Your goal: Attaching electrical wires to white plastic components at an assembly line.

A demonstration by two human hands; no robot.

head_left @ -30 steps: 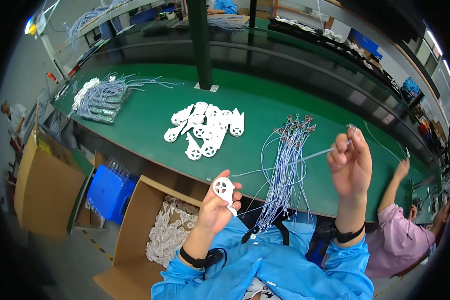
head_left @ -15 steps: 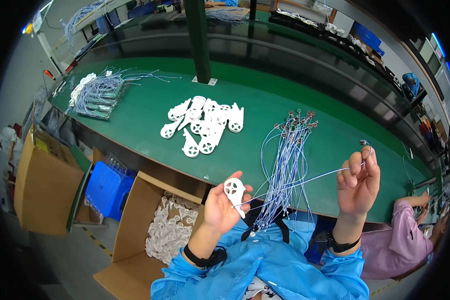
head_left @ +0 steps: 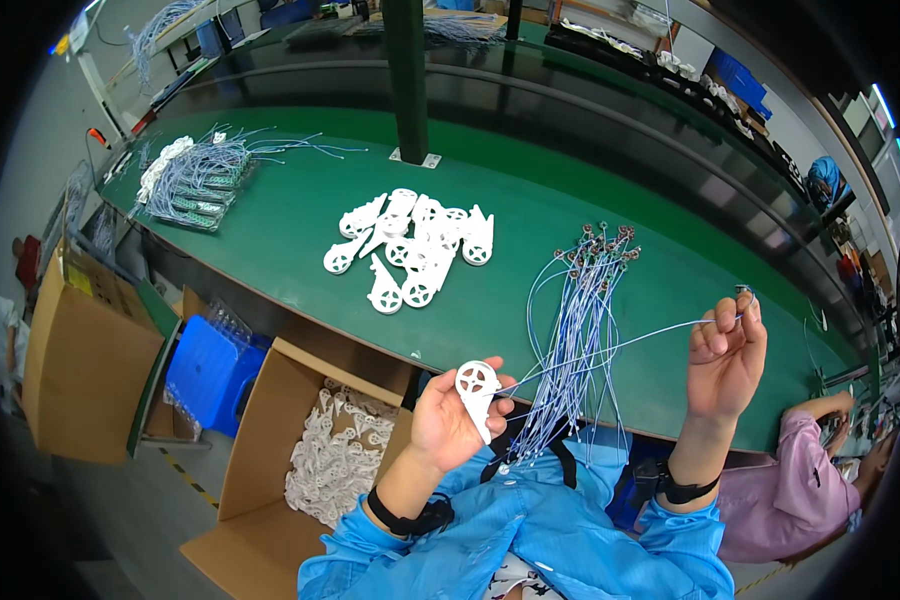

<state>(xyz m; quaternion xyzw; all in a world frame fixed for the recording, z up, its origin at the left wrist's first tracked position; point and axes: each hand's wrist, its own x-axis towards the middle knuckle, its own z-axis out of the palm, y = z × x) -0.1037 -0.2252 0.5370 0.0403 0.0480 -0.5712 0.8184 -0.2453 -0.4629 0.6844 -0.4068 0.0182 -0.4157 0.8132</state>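
Note:
In my left hand (head_left: 442,428) is a white plastic part (head_left: 481,408) with a round, spoked end and a narrow tail. My right hand (head_left: 727,365), raised over the table's right side, pinches a thin blue-white wire (head_left: 635,341) near a small dark component (head_left: 744,289) at its tip. The wire stretches across to my left hand, meeting the fingers beside the white part; whether it passes through the part I cannot tell. Between my hands lies a bundle of similar wires (head_left: 576,335), small brown ends pointing away from me. A pile of white plastic parts (head_left: 432,250) rests left of the bundle.
A green table (head_left: 280,235) carries a dark post (head_left: 406,90) and, far left, bundled wires (head_left: 205,180). Below its front edge stand an open cardboard box (head_left: 238,490) of white parts, a blue crate (head_left: 210,375) and another carton (head_left: 95,350). A co-worker's pink sleeve (head_left: 795,470) is at right.
My right hand has shifted slightly right, still pinching the wire. My left hand has moved a little to the right with the white part, whose tail points more directly toward me.

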